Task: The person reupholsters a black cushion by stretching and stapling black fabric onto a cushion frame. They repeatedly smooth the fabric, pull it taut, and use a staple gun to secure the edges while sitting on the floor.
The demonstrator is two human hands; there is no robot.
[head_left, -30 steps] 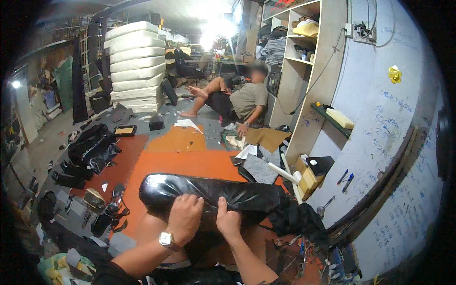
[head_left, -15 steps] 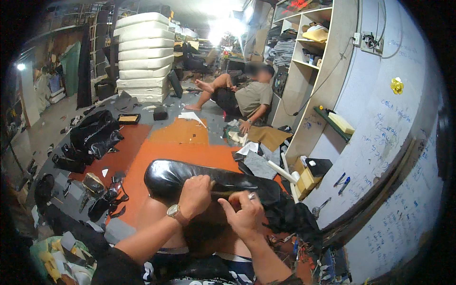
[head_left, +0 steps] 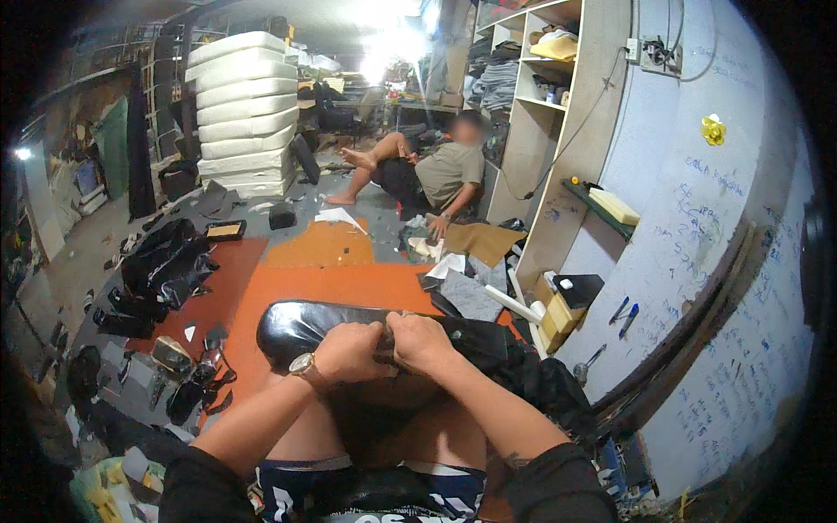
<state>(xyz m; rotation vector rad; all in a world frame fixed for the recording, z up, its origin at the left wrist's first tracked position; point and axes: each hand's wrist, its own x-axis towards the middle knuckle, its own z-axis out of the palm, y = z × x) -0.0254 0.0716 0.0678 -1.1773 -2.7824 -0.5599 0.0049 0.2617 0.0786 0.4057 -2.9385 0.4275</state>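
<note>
A long padded seat [head_left: 296, 336] in glossy black covering lies crosswise over my thighs, its rounded end to the left. My left hand [head_left: 350, 352], below a wristwatch [head_left: 305, 368], is closed at the seat's near edge. Right beside it my right hand [head_left: 420, 340] is closed too, its fingers pressed down against the same edge. The two hands nearly touch. What their fingertips pinch is hidden behind the knuckles. Loose black material [head_left: 540, 375] trails from the seat's right end.
Black scraps [head_left: 166, 261] litter the floor at left. White foam slabs [head_left: 244, 113] are stacked at the back. Another person [head_left: 449, 174] reclines near the shelves [head_left: 545, 113]. Grey and brown offcuts [head_left: 475, 292] lie ahead at right, beside a written-on wall [head_left: 680, 288]. An orange sheet [head_left: 340, 283] covers floor ahead.
My right hand has moved left and forward to meet my left hand and closed at the seat's edge. The left hand has shifted slightly down and left. The view has moved a little.
</note>
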